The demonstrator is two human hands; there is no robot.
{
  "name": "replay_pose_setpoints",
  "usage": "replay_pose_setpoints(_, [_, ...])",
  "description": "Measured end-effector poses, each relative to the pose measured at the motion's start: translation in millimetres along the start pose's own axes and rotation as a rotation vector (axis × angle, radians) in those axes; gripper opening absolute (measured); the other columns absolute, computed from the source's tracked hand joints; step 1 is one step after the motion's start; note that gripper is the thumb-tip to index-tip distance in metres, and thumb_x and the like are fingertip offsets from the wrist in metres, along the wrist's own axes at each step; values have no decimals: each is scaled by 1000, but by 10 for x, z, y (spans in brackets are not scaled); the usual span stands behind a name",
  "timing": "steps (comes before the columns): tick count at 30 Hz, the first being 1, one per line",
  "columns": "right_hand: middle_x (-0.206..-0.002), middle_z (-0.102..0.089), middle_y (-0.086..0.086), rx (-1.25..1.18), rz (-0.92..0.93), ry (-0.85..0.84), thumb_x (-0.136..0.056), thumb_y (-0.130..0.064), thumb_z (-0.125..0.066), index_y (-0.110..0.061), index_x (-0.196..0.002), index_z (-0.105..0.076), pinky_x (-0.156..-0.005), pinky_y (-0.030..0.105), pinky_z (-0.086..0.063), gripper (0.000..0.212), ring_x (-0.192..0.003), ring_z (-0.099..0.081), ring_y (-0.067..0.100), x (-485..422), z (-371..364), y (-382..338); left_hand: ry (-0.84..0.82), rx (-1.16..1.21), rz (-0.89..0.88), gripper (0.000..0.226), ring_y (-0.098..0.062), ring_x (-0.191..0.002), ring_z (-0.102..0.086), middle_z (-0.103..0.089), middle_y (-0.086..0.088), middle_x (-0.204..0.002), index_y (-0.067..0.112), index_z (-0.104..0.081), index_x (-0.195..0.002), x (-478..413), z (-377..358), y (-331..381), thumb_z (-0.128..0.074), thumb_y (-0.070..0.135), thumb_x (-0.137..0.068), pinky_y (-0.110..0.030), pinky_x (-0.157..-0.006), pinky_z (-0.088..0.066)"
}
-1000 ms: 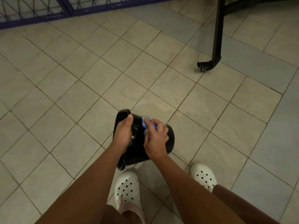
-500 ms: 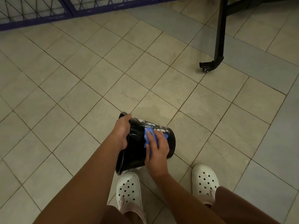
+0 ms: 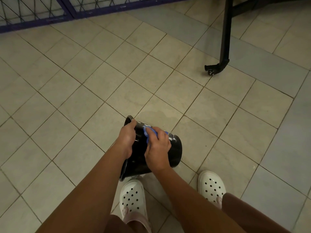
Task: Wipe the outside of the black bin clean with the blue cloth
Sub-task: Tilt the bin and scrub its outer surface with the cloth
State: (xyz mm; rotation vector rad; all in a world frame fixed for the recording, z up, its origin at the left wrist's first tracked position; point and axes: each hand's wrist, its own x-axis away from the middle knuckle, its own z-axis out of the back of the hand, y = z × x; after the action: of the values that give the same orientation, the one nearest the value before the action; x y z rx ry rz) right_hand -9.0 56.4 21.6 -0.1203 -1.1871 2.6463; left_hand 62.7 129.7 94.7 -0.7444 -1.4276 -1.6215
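Left hand grips black bin rim | right hand presses blue cloth, shifted rimward (white smears remain) | wiping incomplete

The black bin is seen as glossy, smooth plastic, smeared with whitish residue near its upper side. Soft fabric is shown by the blue cloth. The floor tiles appear matt, the clogs perforated moulded foam.

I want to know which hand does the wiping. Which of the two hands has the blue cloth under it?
The right hand presses the blue cloth on the black bin; the left hand has no cloth and grips the bin near its rim.
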Motion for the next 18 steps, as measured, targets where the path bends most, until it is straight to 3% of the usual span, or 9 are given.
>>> replay_pose_setpoints(4, [-132, -40, 6, 26, -52, 43, -80, -5, -58, -21, -134, -44, -102, 48, -31, 58, -123, -30, 22, 133, -61, -142, -3, 6, -2, 51, -33, -93, -68, -72, -17, -99, 7, -68, -107, 1, -43, -8, -41, 50, -101, -42, -84, -55])
replay_pose_setpoints(9, [-129, -44, 8, 15, 53, -57, -85, -13, -50, -20, -132, -47, -100, 48, -29, 47, -120, -33, 25, -49, 9, -170, 1, 23, -27, 53, -29, -95, -68, -71, -16, -104, 7, -68, -111, -27, -15, -49, -38, 50, -102, -39, -84, -53])
replay_pose_setpoints(15, [-135, -39, 6, 74, -221, -16, -84, -7, -57, -24, -132, -48, -102, 52, -30, 52, -125, -28, 25, -69, 72, 69, 24, 6, -36, 47, -37, -93, -67, -70, -18, -100, 10, -65, -112, 25, -71, -24, -41, 49, -100, -44, -83, -54])
replay_pose_setpoints(18, [-133, -40, 9, 27, -169, 35, -77, -2, -61, -22, -132, -47, -98, 47, -30, 60, -121, -25, 25, 80, 4, -79, 40, 20, -32, 50, -35, -92, -68, -71, -17, -100, 8, -65, -116, 7, -74, -16, -43, 49, -100, -42, -80, -55])
